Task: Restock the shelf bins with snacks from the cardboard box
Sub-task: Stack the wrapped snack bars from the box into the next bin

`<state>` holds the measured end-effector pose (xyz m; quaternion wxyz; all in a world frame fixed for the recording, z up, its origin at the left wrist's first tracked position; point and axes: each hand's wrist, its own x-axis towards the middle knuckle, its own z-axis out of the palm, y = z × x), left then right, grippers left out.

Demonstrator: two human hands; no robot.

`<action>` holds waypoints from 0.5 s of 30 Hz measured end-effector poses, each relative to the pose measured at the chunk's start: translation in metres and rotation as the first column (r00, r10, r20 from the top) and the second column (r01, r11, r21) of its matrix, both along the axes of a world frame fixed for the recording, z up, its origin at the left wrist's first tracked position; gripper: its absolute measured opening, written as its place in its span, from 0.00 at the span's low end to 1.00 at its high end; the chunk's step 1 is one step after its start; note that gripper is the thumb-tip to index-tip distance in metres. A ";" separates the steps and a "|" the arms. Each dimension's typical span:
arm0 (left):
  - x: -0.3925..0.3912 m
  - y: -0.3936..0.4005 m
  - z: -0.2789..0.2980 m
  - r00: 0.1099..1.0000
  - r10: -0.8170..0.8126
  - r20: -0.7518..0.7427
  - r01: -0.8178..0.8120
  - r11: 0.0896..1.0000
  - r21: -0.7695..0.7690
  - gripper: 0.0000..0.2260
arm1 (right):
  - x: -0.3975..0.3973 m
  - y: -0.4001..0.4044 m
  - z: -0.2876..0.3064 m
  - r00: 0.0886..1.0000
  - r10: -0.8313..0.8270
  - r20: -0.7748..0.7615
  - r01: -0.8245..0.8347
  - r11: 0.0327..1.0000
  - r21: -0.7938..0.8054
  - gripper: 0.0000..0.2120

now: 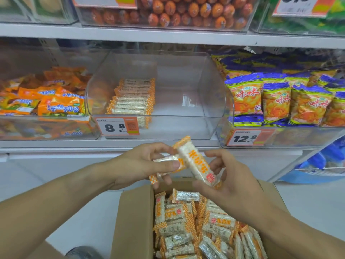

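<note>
Cardboard box (134, 221): near end cut by bottom edge. Left-hand snack bar (164, 161) mostly hidden behind fingers (168, 164). Top-shelf bins (168, 15) cut by upper edge. Price tag (116, 126) small print illegible. Dark object (82, 253) at bottom edge unidentifiable.

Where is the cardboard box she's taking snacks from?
The brown cardboard box sits open at the bottom centre of the head view, below both hands, under the clear plastic shelf bin.
</note>
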<state>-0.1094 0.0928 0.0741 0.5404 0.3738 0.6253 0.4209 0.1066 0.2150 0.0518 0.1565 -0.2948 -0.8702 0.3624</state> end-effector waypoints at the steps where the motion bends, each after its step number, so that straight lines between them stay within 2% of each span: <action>1: 0.003 0.001 -0.001 0.997 0.071 -0.002 -0.071 0.997 0.007 0.21 | -0.003 -0.001 -0.001 0.998 -0.058 0.001 0.058 0.992 -0.116 0.30; 3: 0.011 0.002 -0.004 0.989 0.147 -0.018 -0.147 0.989 0.019 0.24 | -0.008 -0.004 -0.002 0.991 -0.135 -0.003 0.128 0.951 -0.282 0.38; 7: 0.030 0.007 -0.010 0.989 0.142 -0.026 -0.143 0.990 -0.012 0.25 | -0.017 -0.013 -0.004 0.995 -0.103 -0.004 0.096 0.934 -0.343 0.55; 10: 0.034 0.009 -0.018 0.995 0.081 -0.066 -0.081 0.997 0.006 0.23 | -0.024 -0.020 -0.002 0.996 -0.061 -0.066 0.011 0.813 -0.583 0.69; 12: 0.034 0.010 -0.020 0.992 0.094 -0.089 -0.093 0.996 0.015 0.19 | -0.024 -0.019 0.005 0.992 -0.069 -0.107 -0.021 0.739 -0.673 0.66; 13: 0.032 0.011 -0.020 0.989 0.101 -0.109 -0.100 0.995 0.018 0.18 | -0.022 -0.016 0.010 0.994 -0.051 -0.099 -0.031 0.732 -0.681 0.59; 15: 0.027 0.012 -0.017 0.986 0.064 -0.153 -0.062 0.998 0.018 0.17 | -0.016 -0.008 0.017 0.998 0.028 -0.048 -0.052 0.775 -0.629 0.38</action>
